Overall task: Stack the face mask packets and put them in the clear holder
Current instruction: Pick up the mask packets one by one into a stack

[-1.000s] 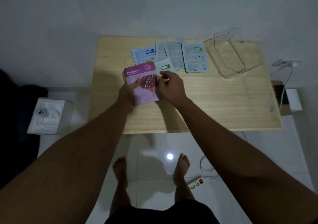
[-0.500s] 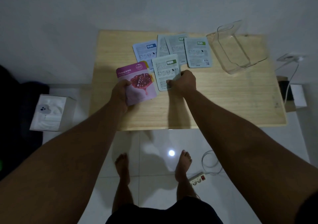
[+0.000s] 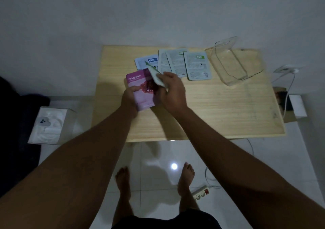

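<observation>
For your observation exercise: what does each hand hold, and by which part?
Left hand: pomegranate packet, left edge. Right hand: white packet, near end.

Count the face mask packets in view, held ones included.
6: pink packet in left hand, white packet in right hand, four flat on the table. Overlaps may hide more.

Right hand (image 3: 173, 90) covers the lower right corner of the pink packet (image 3: 142, 90); left hand (image 3: 130, 97) hides its lower left edge. The white packet (image 3: 155, 75) in the right hand is tilted edge-on and motion-blurred, its print unreadable. Blue-label packet (image 3: 146, 62): lower part hidden behind the pink and white packets. Grey packet (image 3: 162, 61): right side overlapped by its neighbour (image 3: 175, 61), itself partly under the green-label packet (image 3: 197, 65). Small print on all is too fine to read. Both forearms run out of frame at the bottom corners.
</observation>
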`<action>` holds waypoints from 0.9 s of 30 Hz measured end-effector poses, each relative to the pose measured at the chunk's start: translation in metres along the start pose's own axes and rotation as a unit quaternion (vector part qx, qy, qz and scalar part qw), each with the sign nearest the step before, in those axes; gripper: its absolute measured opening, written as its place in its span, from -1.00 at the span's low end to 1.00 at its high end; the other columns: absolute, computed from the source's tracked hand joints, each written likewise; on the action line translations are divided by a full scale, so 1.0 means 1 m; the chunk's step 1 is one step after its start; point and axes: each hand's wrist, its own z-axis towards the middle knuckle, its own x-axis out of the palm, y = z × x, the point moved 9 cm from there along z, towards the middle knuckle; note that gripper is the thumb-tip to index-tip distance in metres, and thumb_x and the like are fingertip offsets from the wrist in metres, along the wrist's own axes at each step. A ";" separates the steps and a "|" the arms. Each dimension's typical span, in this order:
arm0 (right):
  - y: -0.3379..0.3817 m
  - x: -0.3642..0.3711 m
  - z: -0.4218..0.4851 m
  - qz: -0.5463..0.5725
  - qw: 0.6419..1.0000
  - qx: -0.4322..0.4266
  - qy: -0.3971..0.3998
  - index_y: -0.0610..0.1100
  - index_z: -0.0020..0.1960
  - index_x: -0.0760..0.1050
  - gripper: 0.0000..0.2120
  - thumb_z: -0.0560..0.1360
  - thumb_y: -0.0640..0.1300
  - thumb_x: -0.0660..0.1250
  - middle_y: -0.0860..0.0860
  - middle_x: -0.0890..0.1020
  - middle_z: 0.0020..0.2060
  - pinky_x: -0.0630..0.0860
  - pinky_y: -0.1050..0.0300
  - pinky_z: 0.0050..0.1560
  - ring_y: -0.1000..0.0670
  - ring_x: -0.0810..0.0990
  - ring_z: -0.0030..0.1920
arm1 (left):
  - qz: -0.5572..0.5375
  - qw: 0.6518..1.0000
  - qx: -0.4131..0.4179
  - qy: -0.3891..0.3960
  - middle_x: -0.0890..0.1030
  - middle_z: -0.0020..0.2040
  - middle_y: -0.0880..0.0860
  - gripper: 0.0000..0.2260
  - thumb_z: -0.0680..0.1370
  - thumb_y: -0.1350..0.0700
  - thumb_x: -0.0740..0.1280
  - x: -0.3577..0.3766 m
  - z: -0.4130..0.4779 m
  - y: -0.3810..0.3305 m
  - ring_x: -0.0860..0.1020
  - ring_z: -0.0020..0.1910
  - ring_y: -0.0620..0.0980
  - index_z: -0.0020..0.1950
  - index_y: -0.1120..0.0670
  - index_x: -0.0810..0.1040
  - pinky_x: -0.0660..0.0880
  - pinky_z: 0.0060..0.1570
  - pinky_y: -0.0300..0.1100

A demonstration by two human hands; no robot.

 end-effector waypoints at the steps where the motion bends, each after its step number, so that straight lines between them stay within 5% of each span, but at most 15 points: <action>1: 0.001 0.011 -0.004 -0.039 0.998 -0.014 0.039 -0.11 0.28 0.58 -0.59 0.45 -0.08 0.28 -0.21 0.55 0.28 0.49 -0.06 0.22 -0.20 0.52 0.25 | -0.005 1.000 0.005 0.010 0.51 0.45 0.30 -0.39 0.50 0.15 0.22 0.004 0.000 -0.001 0.56 0.31 0.30 0.57 0.22 0.36 0.48 0.37 0.18; 5: -0.002 0.039 -0.014 -0.107 0.984 -0.038 0.137 -0.07 0.40 0.46 -0.39 0.42 0.16 0.34 -0.21 0.42 0.40 0.46 -0.19 0.28 -0.24 0.37 0.40 | -0.033 0.998 0.015 0.052 0.48 0.45 0.30 -0.47 0.65 -0.03 0.05 0.014 0.003 -0.005 0.53 0.32 0.27 0.54 0.23 0.34 0.53 0.27 0.07; 8: 0.002 0.044 -0.014 -0.122 0.979 -0.072 0.147 -0.10 0.28 0.56 -0.45 0.42 0.22 0.39 -0.20 0.44 0.38 0.45 -0.17 0.27 -0.23 0.36 0.40 | -0.040 0.994 0.006 0.098 0.71 0.21 0.19 -0.39 0.70 -0.24 -0.13 0.023 0.008 -0.004 0.70 0.14 0.16 0.37 0.14 0.49 0.67 0.06 0.01; 10: 0.003 0.047 -0.013 -0.100 0.978 -0.091 0.161 -0.14 0.20 0.62 -0.55 0.48 0.16 0.35 -0.18 0.49 0.35 0.45 -0.17 0.28 -0.20 0.40 0.38 | -0.008 0.997 0.023 0.078 0.71 0.25 0.18 -0.49 0.68 -0.21 0.11 0.016 0.009 -0.006 0.71 0.15 0.16 0.39 0.14 0.51 0.68 0.04 -0.01; 12: 0.004 0.044 -0.011 -0.059 0.981 -0.106 0.154 -0.15 0.16 0.64 -0.63 0.52 0.07 0.30 -0.13 0.56 0.30 0.45 -0.13 0.30 -0.15 0.46 0.34 | 0.022 0.999 0.019 0.045 0.59 0.41 0.23 -0.39 0.53 -0.12 0.44 0.001 0.017 -0.002 0.62 0.31 0.23 0.49 0.16 0.47 0.63 0.12 0.03; 15: 0.006 0.026 -0.001 0.013 0.988 -0.135 0.080 -0.19 0.11 0.65 -0.80 0.57 -0.17 0.30 -0.11 0.68 0.10 0.49 0.05 0.18 -0.07 0.60 0.13 | 0.020 0.999 0.028 0.008 0.60 0.40 0.24 -0.38 0.44 0.03 0.50 -0.017 0.031 -0.001 0.57 0.37 0.28 0.48 0.18 0.50 0.56 0.28 0.22; 19: -0.037 0.007 0.029 0.035 0.999 0.002 -0.019 -0.21 0.13 0.60 -0.81 0.57 -0.18 0.29 -0.11 0.68 0.02 0.51 0.08 0.09 -0.03 0.61 0.04 | 0.013 1.000 0.027 0.003 0.56 0.43 0.25 -0.45 0.52 0.12 0.41 -0.024 0.034 -0.004 0.54 0.40 0.31 0.51 0.19 0.45 0.46 0.35 0.35; 22: -0.086 0.018 0.052 -0.026 0.992 0.127 0.002 -0.17 0.22 0.54 -0.71 0.55 -0.08 0.31 -0.10 0.64 0.11 0.51 0.09 0.11 -0.06 0.60 0.12 | 0.001 1.000 0.020 -0.004 0.49 0.49 0.27 -0.47 0.59 0.14 0.34 -0.034 0.038 -0.002 0.48 0.45 0.30 0.56 0.20 0.39 0.47 0.36 0.29; 27: -0.108 0.029 0.083 -0.139 0.968 0.210 0.012 -0.08 0.32 0.44 -0.50 0.47 0.16 0.35 -0.12 0.48 0.25 0.45 -0.15 0.23 -0.15 0.45 0.28 | -0.013 0.999 0.026 -0.038 0.53 0.46 0.26 -0.52 0.62 0.14 0.35 -0.045 0.048 -0.007 0.52 0.42 0.30 0.53 0.20 0.43 0.56 0.26 0.25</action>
